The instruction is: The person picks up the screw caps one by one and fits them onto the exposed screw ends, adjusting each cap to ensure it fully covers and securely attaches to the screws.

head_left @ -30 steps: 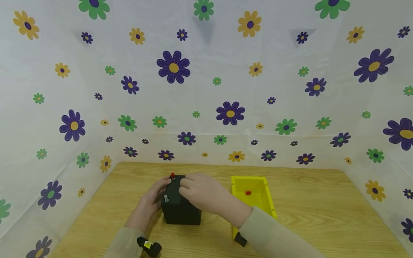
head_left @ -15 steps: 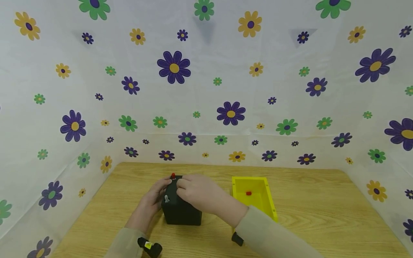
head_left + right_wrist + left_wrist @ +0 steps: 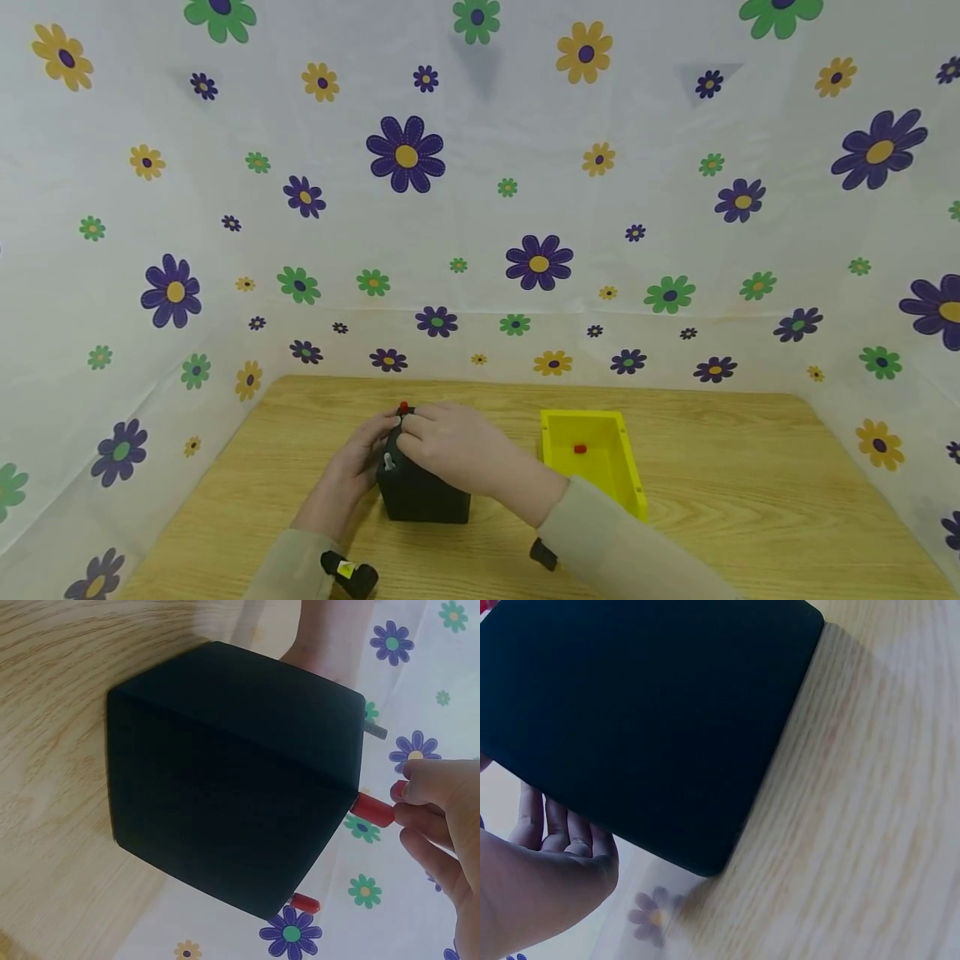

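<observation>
A black box [image 3: 424, 492] with rounded edges stands on the table. My left hand [image 3: 358, 458] holds its left side, with the thumb at the top edge; in the left wrist view the fingers [image 3: 577, 829] are partly hidden behind the box. My right hand [image 3: 453, 446] is above the box top, pinching a small red cap [image 3: 398, 792] between thumb and finger, seen in the right wrist view. Close to those fingertips, a longer red cap [image 3: 373, 810] covers one post. Another red cap [image 3: 305, 903] sits at a corner. A bare threaded stud [image 3: 375, 730] sticks out at another corner.
To the right of the box lies a yellow open bin [image 3: 632, 471] with a small red piece [image 3: 580, 448] inside. My right forearm passes in front of the bin. Flower-printed white sheeting [image 3: 480, 217] surrounds the wooden table [image 3: 750, 483] at the back and sides.
My right hand has shifted a little to the left across the box top. My left hand and the box have stayed in place.
</observation>
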The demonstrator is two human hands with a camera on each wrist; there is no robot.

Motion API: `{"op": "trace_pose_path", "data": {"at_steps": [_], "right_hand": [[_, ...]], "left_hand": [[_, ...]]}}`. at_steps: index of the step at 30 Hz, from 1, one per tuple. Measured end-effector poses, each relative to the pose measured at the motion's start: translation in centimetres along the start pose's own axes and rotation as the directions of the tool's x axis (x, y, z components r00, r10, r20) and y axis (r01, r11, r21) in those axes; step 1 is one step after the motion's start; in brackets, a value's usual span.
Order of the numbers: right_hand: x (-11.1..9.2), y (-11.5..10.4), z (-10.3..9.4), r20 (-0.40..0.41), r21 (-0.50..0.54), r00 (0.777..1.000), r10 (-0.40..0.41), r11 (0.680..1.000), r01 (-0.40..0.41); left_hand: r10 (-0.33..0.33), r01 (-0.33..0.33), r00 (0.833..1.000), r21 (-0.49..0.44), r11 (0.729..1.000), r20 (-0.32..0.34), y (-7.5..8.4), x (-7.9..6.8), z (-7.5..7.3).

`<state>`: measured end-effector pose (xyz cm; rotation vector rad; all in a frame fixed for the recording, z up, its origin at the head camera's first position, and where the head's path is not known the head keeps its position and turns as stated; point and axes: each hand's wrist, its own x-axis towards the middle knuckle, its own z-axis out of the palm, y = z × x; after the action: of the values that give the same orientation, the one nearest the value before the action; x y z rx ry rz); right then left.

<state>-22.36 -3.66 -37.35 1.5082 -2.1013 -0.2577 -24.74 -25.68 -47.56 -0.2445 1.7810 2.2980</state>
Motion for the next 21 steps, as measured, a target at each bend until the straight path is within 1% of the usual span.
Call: {"op": "trace_pose_path", "data": {"at_steps": [4, 7, 11, 15, 18, 21], "right_hand": [[0.29, -0.02, -0.05, -0.033, 0.006, 0.999, -0.001, 1.000, 0.001], [0.50, -0.01, -0.19, -0.050, 0.011, 0.999, -0.007, 1.000, 0.008], [0.66, -0.06, -0.33, -0.057, 0.019, 0.998, -0.021, 1.000, 0.022], [0.76, -0.18, -0.11, -0.051, 0.028, 0.998, -0.034, 0.999, 0.035], [0.84, -0.29, 0.16, -0.057, 0.020, 0.997, -0.044, 0.999, 0.045], [0.96, -0.40, 0.40, -0.082, 0.015, 0.995, -0.049, 0.999, 0.051]], "left_hand": [[0.011, -0.011, 1.000, -0.018, 1.000, 0.013, 0.01, 0.02, -0.06], [0.021, -0.020, 1.000, -0.028, 0.999, 0.008, 0.01, 0.09, -0.08], [0.028, -0.028, 1.000, 0.000, 1.000, -0.001, -0.03, 0.17, 0.05], [0.026, -0.026, 0.999, 0.010, 1.000, 0.023, -0.17, 0.21, 0.08], [0.030, -0.030, 0.999, -0.013, 0.999, 0.032, -0.26, 0.18, 0.08], [0.044, -0.043, 0.998, -0.029, 0.999, 0.039, -0.26, 0.18, 0.09]]}}
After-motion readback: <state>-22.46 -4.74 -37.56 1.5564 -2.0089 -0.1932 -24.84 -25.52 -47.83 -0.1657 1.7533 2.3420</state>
